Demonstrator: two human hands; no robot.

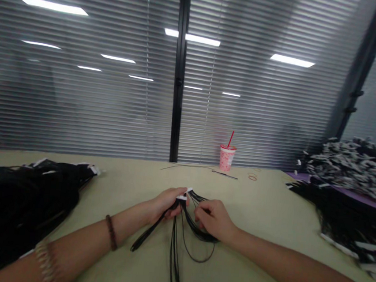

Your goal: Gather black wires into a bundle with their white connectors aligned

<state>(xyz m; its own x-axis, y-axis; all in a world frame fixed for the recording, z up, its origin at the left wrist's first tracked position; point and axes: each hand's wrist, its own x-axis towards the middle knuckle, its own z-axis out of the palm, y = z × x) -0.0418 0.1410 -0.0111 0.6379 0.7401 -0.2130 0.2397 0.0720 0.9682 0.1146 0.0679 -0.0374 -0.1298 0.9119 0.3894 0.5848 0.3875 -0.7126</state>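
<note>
Near the middle of the table, my left hand (168, 202) is closed on the white-ended tops of some thin black cables (178, 264). Two white end pieces, perhaps connectors or tags (181, 198), show at its fingertips. The cables fan out below: one short bunch slants to the left, others hang toward me, and a loop curves to the right. My right hand (214, 219) has its fingers curled round the right-hand strands of the same bundle. How many strands it grips is hidden behind the fingers.
A big heap of black cables (25, 205) lies at the left. More black cables (350, 218) and a pile of white-ended ones (354, 168) fill the right side. Behind stand a pink cup (226, 158) with a straw, a pen (224, 174), a rubber band (252, 177) and window blinds (111, 107).
</note>
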